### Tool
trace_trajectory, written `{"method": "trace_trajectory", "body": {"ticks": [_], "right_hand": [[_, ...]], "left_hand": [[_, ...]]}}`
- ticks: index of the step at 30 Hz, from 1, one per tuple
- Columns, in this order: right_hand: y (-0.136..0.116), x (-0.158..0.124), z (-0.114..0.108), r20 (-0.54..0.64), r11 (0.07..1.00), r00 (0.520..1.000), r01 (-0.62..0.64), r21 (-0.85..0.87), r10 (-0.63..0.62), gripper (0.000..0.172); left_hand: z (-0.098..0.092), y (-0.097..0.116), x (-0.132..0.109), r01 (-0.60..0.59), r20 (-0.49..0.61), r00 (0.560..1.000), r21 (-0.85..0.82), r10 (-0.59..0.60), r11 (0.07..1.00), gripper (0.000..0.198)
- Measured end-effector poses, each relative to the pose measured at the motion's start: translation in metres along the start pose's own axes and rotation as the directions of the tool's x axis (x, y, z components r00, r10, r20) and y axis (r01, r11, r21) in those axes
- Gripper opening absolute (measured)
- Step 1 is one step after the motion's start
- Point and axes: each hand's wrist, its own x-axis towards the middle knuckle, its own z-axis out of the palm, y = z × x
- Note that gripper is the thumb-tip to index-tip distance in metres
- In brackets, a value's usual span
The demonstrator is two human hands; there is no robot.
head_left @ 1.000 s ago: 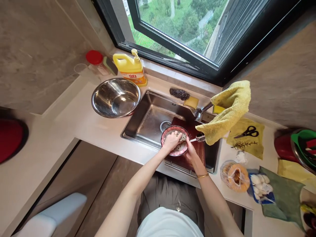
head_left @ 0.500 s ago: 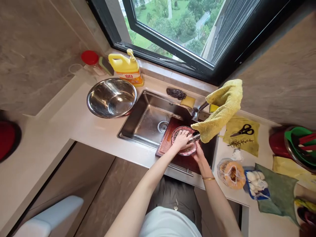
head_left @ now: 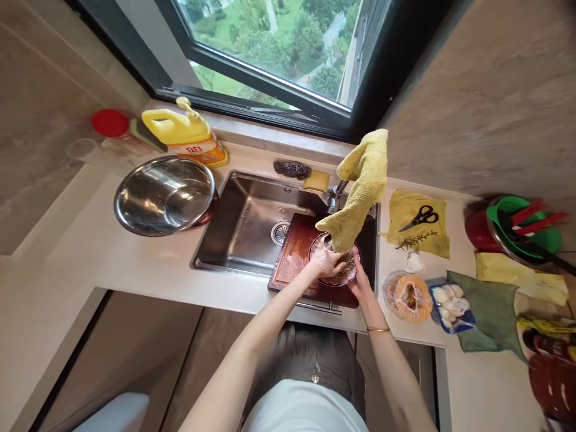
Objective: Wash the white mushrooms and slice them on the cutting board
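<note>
A pink-patterned bowl (head_left: 333, 282) is over the dark red cutting board (head_left: 292, 249), which lies across the right part of the sink. Small brownish bits (head_left: 345, 264) lie in the bowl; their kind is too fine to make out. My right hand (head_left: 360, 279) grips the bowl by its right side. Inside the bowl rests my left hand (head_left: 327, 261), its fingers apart and partly covered by the faucet end. A yellow towel (head_left: 360, 186) drapes over the faucet (head_left: 333, 201) and hides part of the bowl's far side.
Left of the sink (head_left: 234, 216) stand a steel basin (head_left: 164, 195) and a yellow detergent jug (head_left: 191, 138). Behind it lie a steel scrubber (head_left: 291, 170) and a sponge (head_left: 316, 181). On the right are scissors (head_left: 420, 218), wrapped pumpkin (head_left: 408, 297), and a tray of mushrooms (head_left: 452, 306).
The view has shifted, so the counter things appear further left. My left hand has moved within the bowl, uncovering more of the brownish bits; my right hand keeps its hold.
</note>
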Motion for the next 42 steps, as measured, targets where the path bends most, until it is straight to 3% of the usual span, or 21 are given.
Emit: {"method": "trace_trajectory", "body": {"ticks": [5,11,14,18,20,26,28,34,37,42], "right_hand": [[0.001,-0.005,-0.001,-0.007,1.0,1.0,0.008,0.012,-0.008,0.035],[0.002,-0.016,-0.005,-0.028,0.999,0.999,-0.044,0.021,0.045,0.036],[-0.001,-0.024,-0.012,-0.076,1.0,0.997,-0.022,0.019,0.023,0.035],[-0.006,-0.034,-0.02,-0.104,0.999,0.995,0.003,0.038,0.001,0.036],[-0.01,-0.039,-0.023,-0.124,0.999,0.992,0.017,0.049,-0.011,0.035],[-0.016,-0.055,-0.023,-0.131,0.994,0.991,0.041,0.105,-0.028,0.032],[-0.015,-0.058,-0.022,-0.148,0.992,0.988,0.062,0.113,-0.045,0.031],[-0.012,-0.058,-0.021,-0.182,0.99,0.983,0.03,0.138,-0.004,0.032],[-0.011,-0.056,-0.023,-0.156,0.989,0.988,0.038,0.143,-0.015,0.032],[-0.011,-0.054,-0.025,-0.142,0.987,0.989,0.06,0.15,-0.039,0.031]], "left_hand": [[0.002,0.008,-0.008,0.038,0.095,0.994,0.109,-0.048,0.993,0.074],[0.025,0.019,0.006,-0.019,0.167,0.986,0.099,0.002,0.995,0.039],[0.028,0.028,0.007,-0.092,0.176,0.981,0.061,0.08,0.994,0.035],[0.015,0.043,-0.004,-0.177,0.042,0.983,0.0,0.176,0.984,0.055],[0.008,0.049,-0.01,-0.169,-0.012,0.986,-0.026,0.169,0.985,0.059],[0.016,0.054,-0.014,-0.05,0.009,0.999,-0.002,0.05,0.999,0.089],[0.021,0.056,-0.011,-0.053,0.034,0.998,0.029,0.052,0.998,0.082],[0.022,0.063,0.003,-0.095,0.176,0.982,0.112,0.074,0.989,0.034],[0.011,0.065,0.004,-0.116,0.188,0.977,0.071,0.101,0.991,0.031],[-0.01,0.069,-0.007,-0.165,0.077,0.983,-0.047,0.168,0.985,0.048]]}}
